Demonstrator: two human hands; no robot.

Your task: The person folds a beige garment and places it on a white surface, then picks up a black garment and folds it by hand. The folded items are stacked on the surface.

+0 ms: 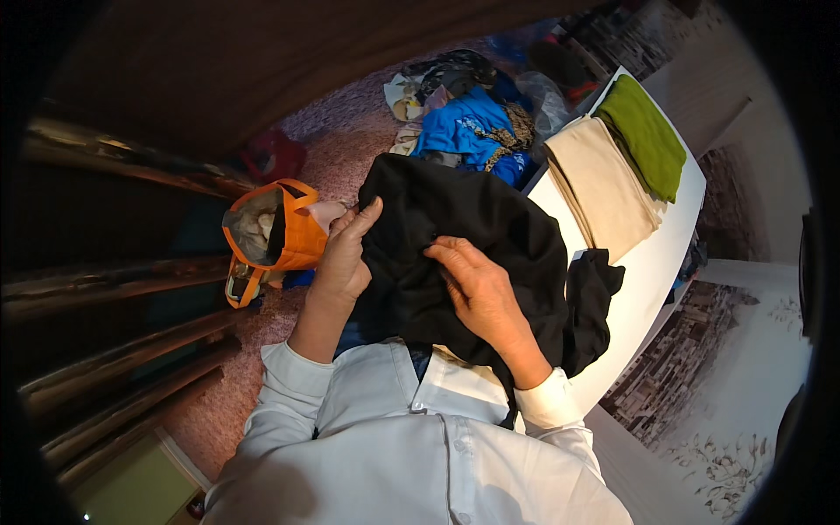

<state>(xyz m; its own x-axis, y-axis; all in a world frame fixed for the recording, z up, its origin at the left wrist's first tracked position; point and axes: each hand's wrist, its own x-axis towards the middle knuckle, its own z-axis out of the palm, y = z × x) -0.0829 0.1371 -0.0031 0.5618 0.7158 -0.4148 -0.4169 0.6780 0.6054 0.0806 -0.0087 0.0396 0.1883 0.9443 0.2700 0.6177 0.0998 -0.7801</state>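
Observation:
A black cloth garment (pixel 472 203) is spread in front of me, its far part raised and loosely creased. My left hand (pixel 348 252) grips its left edge, thumb on top and the other fingers hidden behind the fabric. Near the middle of the garment, my right hand (pixel 476 282) pinches a small dark spot, perhaps a button, between thumb and fingertips. A bunched black end of cloth (pixel 590 308) hangs over the white tabletop (pixel 630 315) on the right.
Folded beige cloth (pixel 600 184) and folded green cloth (pixel 643 134) lie on the tabletop. Beyond the garment is a heap of mixed clothes (pixel 466 121). An orange bag (pixel 298 233) stands on the pinkish carpet (pixel 341 144) at left, beside dark rails (pixel 125 282).

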